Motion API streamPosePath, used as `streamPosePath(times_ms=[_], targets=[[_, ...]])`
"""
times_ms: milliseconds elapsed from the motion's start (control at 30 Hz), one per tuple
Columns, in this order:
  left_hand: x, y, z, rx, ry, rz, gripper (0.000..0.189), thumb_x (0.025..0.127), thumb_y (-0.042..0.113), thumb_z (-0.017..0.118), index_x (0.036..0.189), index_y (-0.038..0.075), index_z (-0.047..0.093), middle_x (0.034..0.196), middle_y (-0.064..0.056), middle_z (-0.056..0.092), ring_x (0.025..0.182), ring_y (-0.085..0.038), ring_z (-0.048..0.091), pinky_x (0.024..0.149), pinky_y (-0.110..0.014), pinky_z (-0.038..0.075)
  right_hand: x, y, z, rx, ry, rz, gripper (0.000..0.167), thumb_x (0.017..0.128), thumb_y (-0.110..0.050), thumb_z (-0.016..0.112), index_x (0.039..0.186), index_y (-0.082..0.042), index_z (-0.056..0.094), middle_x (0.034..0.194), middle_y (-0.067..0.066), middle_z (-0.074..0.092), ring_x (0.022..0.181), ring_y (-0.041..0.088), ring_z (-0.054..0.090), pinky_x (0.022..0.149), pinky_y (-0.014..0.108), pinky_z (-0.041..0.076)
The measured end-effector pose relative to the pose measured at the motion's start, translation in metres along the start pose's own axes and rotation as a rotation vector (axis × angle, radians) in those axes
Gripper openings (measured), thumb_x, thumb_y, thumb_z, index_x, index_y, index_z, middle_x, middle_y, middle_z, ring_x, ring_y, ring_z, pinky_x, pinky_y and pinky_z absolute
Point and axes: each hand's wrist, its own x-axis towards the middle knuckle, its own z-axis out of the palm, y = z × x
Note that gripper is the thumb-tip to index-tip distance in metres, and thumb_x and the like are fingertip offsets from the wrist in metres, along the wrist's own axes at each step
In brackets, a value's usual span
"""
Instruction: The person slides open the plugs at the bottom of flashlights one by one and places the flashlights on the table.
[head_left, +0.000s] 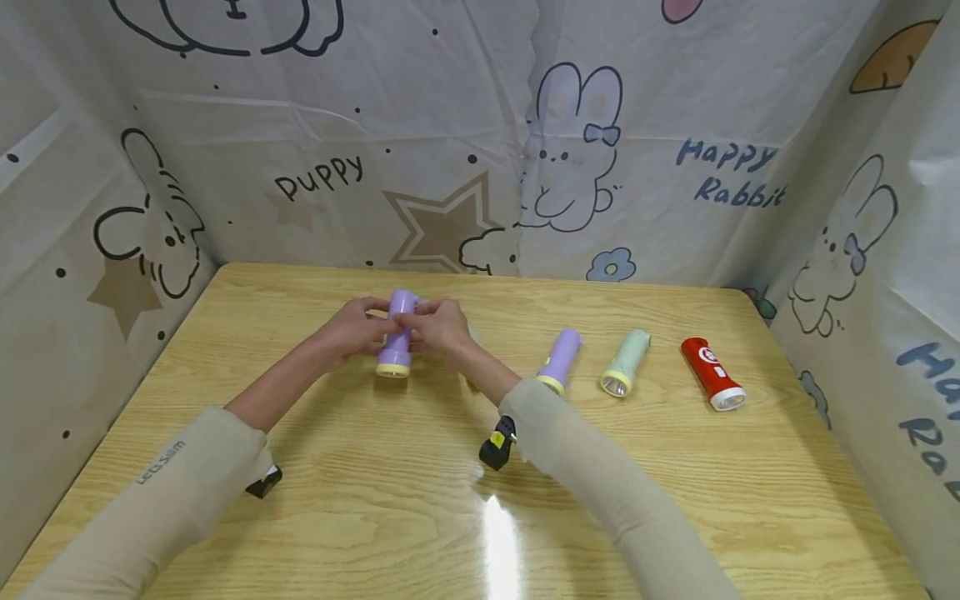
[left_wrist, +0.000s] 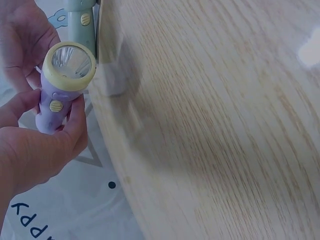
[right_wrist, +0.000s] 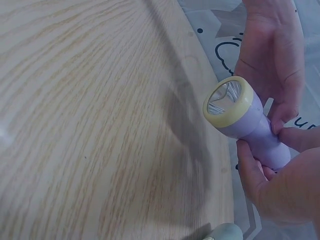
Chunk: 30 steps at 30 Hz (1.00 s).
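- Enclosing the back and both sides with pale printed cloth [head_left: 360, 92], showing drawn rabbits [head_left: 570, 158] and blue lettering [head_left: 735, 171].
- Spreading beneath as a wood-grain surface [head_left: 360, 475], catching a bright streak of light [head_left: 501, 542] on the near side.
- Reaching forward over it in a beige left sleeve [head_left: 157, 508], bearing small dark lettering, and a beige right sleeve [head_left: 622, 492], showing a black device [head_left: 497, 448] just beside the cuff.
- Grasping a purple flashlight [head_left: 394, 355] with the left grip [head_left: 354, 330], setting thumb and fingers on opposite sides of the barrel.
- Grasping the same barrel from the other side with the right grip [head_left: 444, 325], pinching it between thumb and fingers.
- Holding that purple flashlight clear of the surface, toward the back edge and left of the other flashlights, turning the lens end toward the near side.
- Showing a green flashlight [left_wrist: 81, 35] nearby, then farther right a second purple flashlight [head_left: 561, 358], another green flashlight [head_left: 628, 358] and a red flashlight [head_left: 703, 363], all well apart from the grasped one.
- Displaying on the grasped barrel a yellow rim [left_wrist: 65, 83] around the lens and, smallest, a ribbed yellow switch [left_wrist: 56, 106].
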Motion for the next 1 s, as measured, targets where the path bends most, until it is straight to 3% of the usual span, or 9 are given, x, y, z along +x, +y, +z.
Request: streamPosePath(times_ms=[200,433,833,1000], targets=[[0.000,-0.005,-0.003,0.025,-0.015,-0.006,0.065,0.097,0.009,0.058,0.151,-0.005,0.024,0.141,-0.031,0.037,0.125,-0.041,0.045,0.102,-0.047,0.048,0.001,0.002,0.003,-0.013,-0.007,0.014,0.042,0.093,-0.008,0.071,0.127,0.012,0.056,0.116,0.026,0.064,0.087,0.032,0.072,0.079,0.039,0.060],[0.001,-0.007,-0.004,0.011,-0.028,-0.005,0.064,0.098,0.007,0.057,0.151,-0.007,0.024,0.137,-0.031,0.039,0.121,-0.040,0.048,0.103,-0.049,0.047,0.004,0.005,0.005,-0.022,0.001,0.027,0.042,0.093,-0.009,0.072,0.126,0.012,0.057,0.117,0.025,0.063,0.087,0.030,0.071,0.078,0.038,0.060],[0.000,-0.008,-0.006,0.036,-0.041,-0.018,0.066,0.098,0.006,0.055,0.152,-0.010,0.022,0.140,-0.033,0.038,0.123,-0.039,0.047,0.104,-0.048,0.046,0.006,0.008,0.011,-0.058,0.000,0.034,0.030,0.095,-0.008,0.070,0.117,0.011,0.064,0.098,0.020,0.068,0.085,0.029,0.072,0.077,0.038,0.060],[0.001,-0.010,-0.008,0.057,-0.034,-0.025,0.064,0.098,0.007,0.056,0.151,-0.010,0.025,0.139,-0.031,0.039,0.121,-0.037,0.046,0.102,-0.045,0.048,0.005,0.009,0.012,-0.057,-0.007,0.032,0.027,0.095,-0.006,0.068,0.115,0.012,0.065,0.098,0.021,0.068,0.085,0.032,0.072,0.079,0.040,0.060]])
